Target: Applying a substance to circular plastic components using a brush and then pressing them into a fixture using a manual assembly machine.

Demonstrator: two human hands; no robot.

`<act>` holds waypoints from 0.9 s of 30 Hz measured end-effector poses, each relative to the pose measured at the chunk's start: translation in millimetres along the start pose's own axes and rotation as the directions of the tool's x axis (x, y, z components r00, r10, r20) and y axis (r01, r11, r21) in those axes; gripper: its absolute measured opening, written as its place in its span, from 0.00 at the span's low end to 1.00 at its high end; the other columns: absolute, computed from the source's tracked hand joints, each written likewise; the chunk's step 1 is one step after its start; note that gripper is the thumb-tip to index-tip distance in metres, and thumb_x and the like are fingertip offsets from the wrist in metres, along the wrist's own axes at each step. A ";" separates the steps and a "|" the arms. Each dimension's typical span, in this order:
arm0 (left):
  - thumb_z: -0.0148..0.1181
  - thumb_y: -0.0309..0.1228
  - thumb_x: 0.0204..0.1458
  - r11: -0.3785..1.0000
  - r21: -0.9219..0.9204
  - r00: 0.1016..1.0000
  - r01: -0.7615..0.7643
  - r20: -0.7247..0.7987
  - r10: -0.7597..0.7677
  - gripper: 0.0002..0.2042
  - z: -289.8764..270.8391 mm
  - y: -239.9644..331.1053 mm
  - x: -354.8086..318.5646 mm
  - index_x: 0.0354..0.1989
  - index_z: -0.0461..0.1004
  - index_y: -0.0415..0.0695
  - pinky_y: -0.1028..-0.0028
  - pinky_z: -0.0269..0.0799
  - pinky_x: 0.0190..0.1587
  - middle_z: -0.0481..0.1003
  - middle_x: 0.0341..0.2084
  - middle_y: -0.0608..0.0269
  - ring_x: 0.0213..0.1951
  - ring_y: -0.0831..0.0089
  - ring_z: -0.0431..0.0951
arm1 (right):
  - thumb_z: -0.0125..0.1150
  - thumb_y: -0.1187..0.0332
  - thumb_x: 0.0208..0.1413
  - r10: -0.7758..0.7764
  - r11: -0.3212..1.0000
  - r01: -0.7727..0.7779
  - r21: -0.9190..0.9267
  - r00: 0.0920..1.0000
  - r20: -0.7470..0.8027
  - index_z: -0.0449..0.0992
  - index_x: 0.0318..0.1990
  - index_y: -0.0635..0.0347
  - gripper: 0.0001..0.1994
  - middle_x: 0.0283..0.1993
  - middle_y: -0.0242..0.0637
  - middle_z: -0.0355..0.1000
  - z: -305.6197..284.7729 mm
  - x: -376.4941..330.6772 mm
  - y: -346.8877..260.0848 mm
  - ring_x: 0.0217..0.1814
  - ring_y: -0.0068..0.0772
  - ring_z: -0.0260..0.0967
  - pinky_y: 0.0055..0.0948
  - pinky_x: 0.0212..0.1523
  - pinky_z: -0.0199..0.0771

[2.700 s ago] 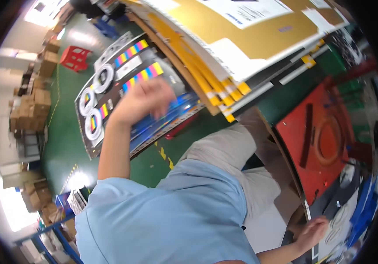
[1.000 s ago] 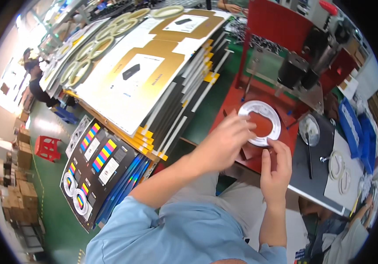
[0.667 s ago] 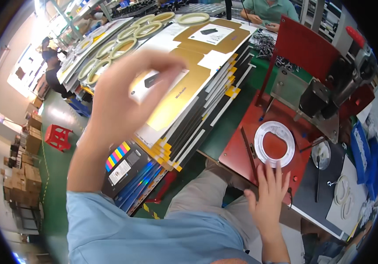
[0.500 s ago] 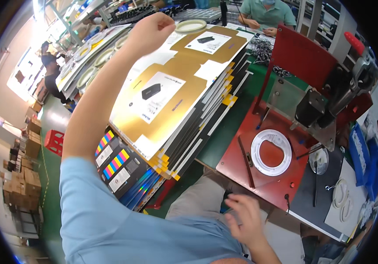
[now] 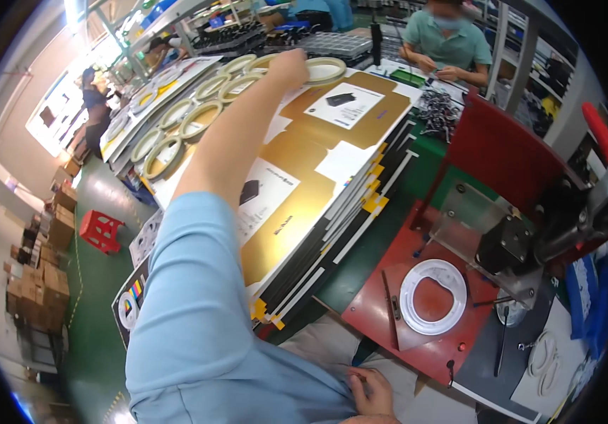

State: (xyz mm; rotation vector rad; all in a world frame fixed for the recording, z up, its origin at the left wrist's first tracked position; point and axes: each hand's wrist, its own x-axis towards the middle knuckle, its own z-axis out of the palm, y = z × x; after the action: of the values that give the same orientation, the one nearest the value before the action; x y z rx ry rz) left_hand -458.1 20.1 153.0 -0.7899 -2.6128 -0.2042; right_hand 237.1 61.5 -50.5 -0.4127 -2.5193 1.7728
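Observation:
My left arm stretches far forward over a stack of gold-and-white printed card sheets (image 5: 297,159). At its end my left hand (image 5: 289,69) is beside the left edge of a pale round ring (image 5: 327,71) lying at the far end of the stack. The back of the hand hides its fingers, so I cannot see whether it grips the ring. My right hand (image 5: 372,393) rests low by my lap with its fingers curled in, and nothing shows in it. A white ring with a notched opening (image 5: 408,304) lies on the red plate of a clamp fixture (image 5: 360,318).
Several more pale rings (image 5: 165,157) lie along the stack's left side. The fixture's red-handled toggle clamp (image 5: 596,131) rises at the right, beside blue bins (image 5: 592,297). A heap of cables (image 5: 440,112) lies beyond the stack, near a seated co-worker (image 5: 452,42). A red stool (image 5: 101,231) stands on the left.
My left hand has moved right and lower in the view, to beside the far ring. My right hand has dropped toward my lap, its fingers now curled. The view has shifted, showing more rings.

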 end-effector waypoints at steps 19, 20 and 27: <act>0.62 0.27 0.54 0.673 -0.072 0.599 -0.736 -0.533 0.597 0.09 -188.6 96.4 -272.2 0.42 0.78 0.41 0.57 0.77 0.43 0.75 0.31 0.53 0.37 0.52 0.79 | 0.57 0.65 0.73 -0.306 0.856 0.374 0.358 0.923 -0.231 0.72 0.62 0.67 0.17 0.51 0.41 0.77 -1.5 26.4 -76.5 0.53 0.33 0.77 0.33 0.58 0.75; 0.63 0.27 0.53 0.632 -0.150 0.600 -0.760 -0.537 0.593 0.09 -196.8 106.2 -306.8 0.41 0.77 0.40 0.59 0.77 0.42 0.73 0.31 0.53 0.36 0.53 0.78 | 0.53 0.56 0.75 -0.342 0.838 0.427 0.339 0.896 -0.283 0.69 0.65 0.67 0.23 0.54 0.43 0.76 -2.4 24.5 -91.0 0.57 0.35 0.75 0.36 0.62 0.72; 0.62 0.28 0.53 0.566 -0.342 0.660 -0.750 -0.356 0.661 0.17 -202.1 124.1 -489.1 0.52 0.73 0.37 0.66 0.73 0.26 0.67 0.34 0.55 0.25 0.62 0.74 | 0.58 0.47 0.71 -0.392 0.587 0.359 0.725 0.910 -0.133 0.71 0.50 0.69 0.27 0.40 0.46 0.73 4.5 -9.8 -110.3 0.34 0.44 0.78 0.40 0.37 0.81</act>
State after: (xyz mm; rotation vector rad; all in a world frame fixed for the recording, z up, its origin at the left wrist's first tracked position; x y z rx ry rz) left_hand 50.2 -171.7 135.7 -1.8314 -1.8547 -0.6393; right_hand 224.1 20.4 51.7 0.2020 -1.4776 2.3646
